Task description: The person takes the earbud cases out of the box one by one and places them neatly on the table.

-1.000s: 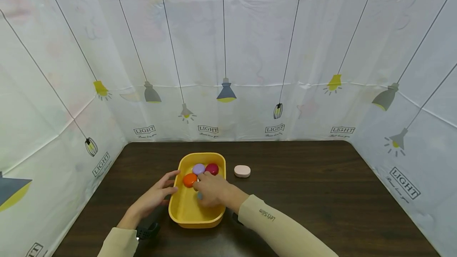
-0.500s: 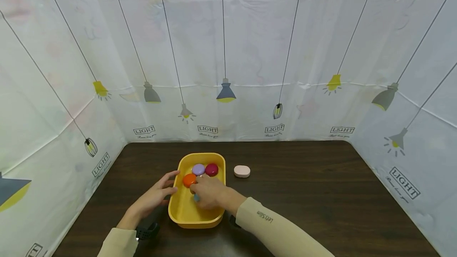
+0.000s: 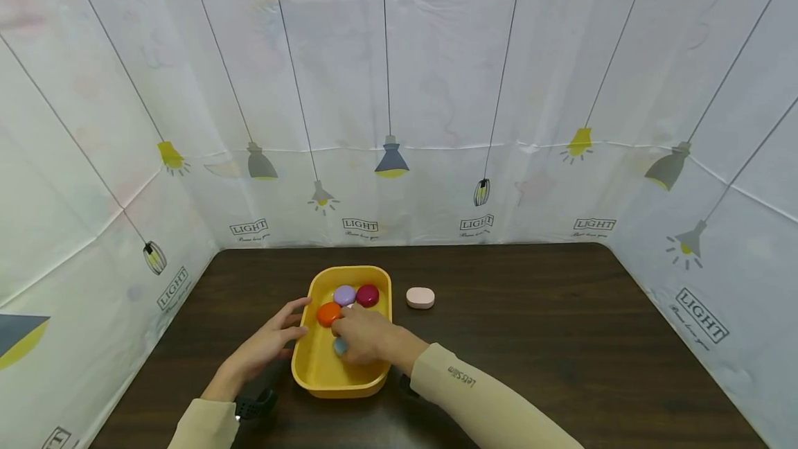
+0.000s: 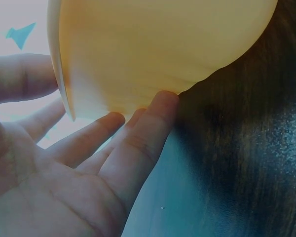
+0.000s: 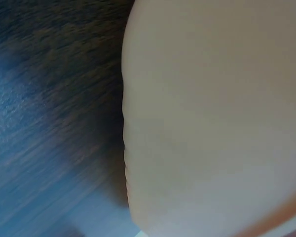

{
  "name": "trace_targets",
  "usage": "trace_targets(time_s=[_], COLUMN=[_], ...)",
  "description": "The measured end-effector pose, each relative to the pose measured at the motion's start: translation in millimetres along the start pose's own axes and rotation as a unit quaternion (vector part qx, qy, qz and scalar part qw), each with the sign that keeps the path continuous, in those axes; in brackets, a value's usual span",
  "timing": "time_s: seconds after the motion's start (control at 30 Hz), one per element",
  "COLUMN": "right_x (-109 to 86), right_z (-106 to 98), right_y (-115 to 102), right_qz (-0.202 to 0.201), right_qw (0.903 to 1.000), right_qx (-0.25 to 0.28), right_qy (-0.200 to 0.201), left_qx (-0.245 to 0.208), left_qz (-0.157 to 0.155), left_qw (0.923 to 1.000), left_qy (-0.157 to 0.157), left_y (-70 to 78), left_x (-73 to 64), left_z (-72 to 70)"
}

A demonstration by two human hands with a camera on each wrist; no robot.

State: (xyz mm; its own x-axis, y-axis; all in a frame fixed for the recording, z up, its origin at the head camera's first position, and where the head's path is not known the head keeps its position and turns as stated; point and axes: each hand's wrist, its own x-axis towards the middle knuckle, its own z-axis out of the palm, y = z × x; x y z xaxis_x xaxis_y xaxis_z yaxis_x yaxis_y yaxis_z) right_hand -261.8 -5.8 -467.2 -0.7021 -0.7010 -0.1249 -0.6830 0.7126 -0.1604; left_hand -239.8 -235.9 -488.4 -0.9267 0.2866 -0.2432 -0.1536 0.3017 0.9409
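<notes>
A yellow plastic bin (image 3: pixel 324 366) stands on the table. My left hand (image 3: pixel 264 348) rests against its left side, fingers spread; in the left wrist view the fingertips (image 4: pixel 166 98) touch the bin's outer wall. My right hand (image 3: pixel 364 335) reaches down inside the bin, fingers bent, with a light blue rounded piece (image 3: pixel 339 346) at its fingers, mostly covered by the hand. In the far part of the bin lie glossy round pieces: an orange one (image 3: pixel 329 314), a lavender one (image 3: pixel 344 295) and a crimson one (image 3: pixel 368 295). A whitish piece shows just beyond my right fingers.
A pale pink oval piece (image 3: pixel 420 298) lies on the dark wood table (image 3: pixel 530 345), right of the bin. White curtain (image 3: pixel 436 89) printed with lamps hangs behind and along both sides. The bin's wall (image 5: pixel 207 123) fills much of the right wrist view.
My right hand has shifted slightly left inside the bin, and the light blue piece has moved left with it, showing more. My left hand keeps its place at the bin.
</notes>
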Motion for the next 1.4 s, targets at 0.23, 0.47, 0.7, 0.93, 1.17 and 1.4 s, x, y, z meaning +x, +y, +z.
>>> trace_targets(time_s=[0.23, 0.47, 0.7, 0.93, 1.17, 1.4], right_x=[-2.0, -3.0, -7.9, -14.7, -20.0, -25.6], right_z=[-6.6, -8.7, -13.6, -17.5, -26.3, -38.7], right_y=[-1.5, -1.1, -2.2, -3.0, -0.3, 2.4], right_qz=[0.007, 0.007, 0.012, 0.009, 0.01, 0.004], right_qw=[0.9998, 0.9994, 0.9988, 0.9978, 0.9961, 0.9936], right_qx=[0.014, 0.013, 0.019, 0.021, 0.008, 0.018], right_qy=[0.015, 0.03, 0.044, 0.062, 0.088, 0.111], left_qx=[-0.004, -0.003, -0.006, -0.009, -0.009, -0.012], left_qz=[0.006, 0.001, 0.005, 0.007, 0.003, 0.002], left_qw=[0.9999, 1.0, 0.9999, 0.9998, 0.9999, 0.9999], left_qy=[-0.012, -0.004, -0.01, -0.018, -0.011, -0.009], left_y=[0.5, 1.3, 0.7, -2.0, -1.0, 0.0], left_x=[0.4, 0.0, -1.3, -3.2, -3.1, -2.1], left_z=[-0.8, -0.5, -0.6, -0.9, -1.2, -0.9])
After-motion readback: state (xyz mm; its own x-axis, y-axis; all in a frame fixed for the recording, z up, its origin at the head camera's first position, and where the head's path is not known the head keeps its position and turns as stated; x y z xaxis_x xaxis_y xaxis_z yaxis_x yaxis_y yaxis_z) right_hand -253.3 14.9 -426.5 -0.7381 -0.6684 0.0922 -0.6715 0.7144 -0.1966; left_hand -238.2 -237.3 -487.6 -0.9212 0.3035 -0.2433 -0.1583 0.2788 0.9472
